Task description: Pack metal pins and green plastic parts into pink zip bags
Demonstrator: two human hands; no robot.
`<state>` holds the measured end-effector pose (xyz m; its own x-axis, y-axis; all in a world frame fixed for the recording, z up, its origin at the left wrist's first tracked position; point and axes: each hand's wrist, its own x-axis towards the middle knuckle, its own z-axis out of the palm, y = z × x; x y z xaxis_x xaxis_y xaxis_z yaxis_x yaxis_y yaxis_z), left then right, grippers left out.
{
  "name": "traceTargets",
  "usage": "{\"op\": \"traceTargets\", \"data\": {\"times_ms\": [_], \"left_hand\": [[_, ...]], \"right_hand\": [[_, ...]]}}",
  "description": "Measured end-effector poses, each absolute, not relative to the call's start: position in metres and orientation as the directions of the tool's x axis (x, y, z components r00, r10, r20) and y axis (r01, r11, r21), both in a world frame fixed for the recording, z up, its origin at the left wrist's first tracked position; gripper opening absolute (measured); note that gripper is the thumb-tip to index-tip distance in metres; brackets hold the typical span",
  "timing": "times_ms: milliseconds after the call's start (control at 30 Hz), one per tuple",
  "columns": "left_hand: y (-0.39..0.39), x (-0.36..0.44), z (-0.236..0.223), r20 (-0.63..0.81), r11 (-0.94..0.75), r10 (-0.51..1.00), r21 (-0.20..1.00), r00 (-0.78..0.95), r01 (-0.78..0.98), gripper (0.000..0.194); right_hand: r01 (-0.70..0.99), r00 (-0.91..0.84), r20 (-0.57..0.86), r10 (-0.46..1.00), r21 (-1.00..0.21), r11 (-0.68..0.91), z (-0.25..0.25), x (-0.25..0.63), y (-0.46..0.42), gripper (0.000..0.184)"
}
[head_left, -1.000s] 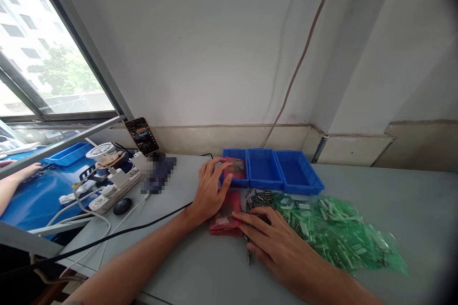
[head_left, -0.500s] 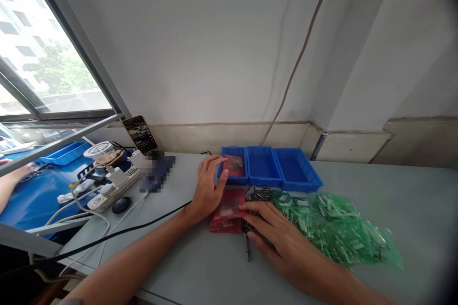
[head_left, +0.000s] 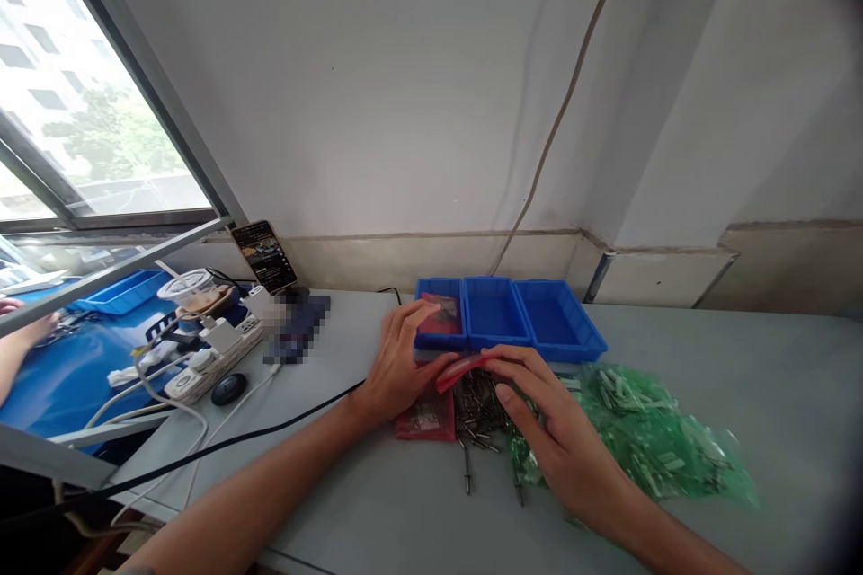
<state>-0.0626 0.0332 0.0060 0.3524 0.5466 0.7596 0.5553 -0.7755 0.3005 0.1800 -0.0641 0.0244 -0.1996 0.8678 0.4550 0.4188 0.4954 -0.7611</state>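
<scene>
A small red plastic bag [head_left: 462,368] is raised and tilted, its right end pinched between the fingers and thumb of my right hand [head_left: 556,422]. My left hand [head_left: 395,368] has its fingers stretched apart; its thumb meets the left end of that bag. Beneath lies another red bag [head_left: 426,418] with small parts inside. Loose metal pins [head_left: 480,413] form a pile to its right, partly hidden by the raised bag and my right hand. One more red bag [head_left: 441,314] sits in the left blue tray [head_left: 438,341], behind my left fingers.
Two further blue trays, a middle tray [head_left: 497,314] and a right tray [head_left: 559,323], stand against the wall. Green bags of parts [head_left: 647,431] spread to the right. On the left are a power strip [head_left: 216,359], cables, a black mouse [head_left: 229,388] and a propped phone [head_left: 264,253]. Another person's hand [head_left: 37,328] shows far left.
The upper red bag has been lifted off the lower one and moved right, now tilted. My right hand has moved right and slightly up with it, uncovering more pins.
</scene>
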Motion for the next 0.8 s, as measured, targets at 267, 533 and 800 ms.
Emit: {"op": "traceTargets", "data": {"times_ms": [267, 533, 800], "left_hand": [[0.026, -0.064, 0.012, 0.777, -0.86, 0.446, 0.235, 0.443, 0.454, 0.04], [0.022, -0.065, 0.011, 0.636, -0.823, 0.565, 0.388, 0.525, 0.415, 0.038], [0.028, -0.064, 0.01, 0.697, -0.844, 0.523, 0.344, 0.491, 0.411, 0.014]], "right_hand": [[0.296, -0.098, 0.396, 0.913, -0.864, 0.407, 0.022, 0.18, -0.064, 0.035], [0.262, -0.129, 0.368, 0.921, -0.883, 0.39, 0.022, 0.181, -0.065, 0.038], [0.319, -0.214, 0.408, 0.888, -0.83, 0.458, 0.025, 0.181, -0.065, 0.031]]}}
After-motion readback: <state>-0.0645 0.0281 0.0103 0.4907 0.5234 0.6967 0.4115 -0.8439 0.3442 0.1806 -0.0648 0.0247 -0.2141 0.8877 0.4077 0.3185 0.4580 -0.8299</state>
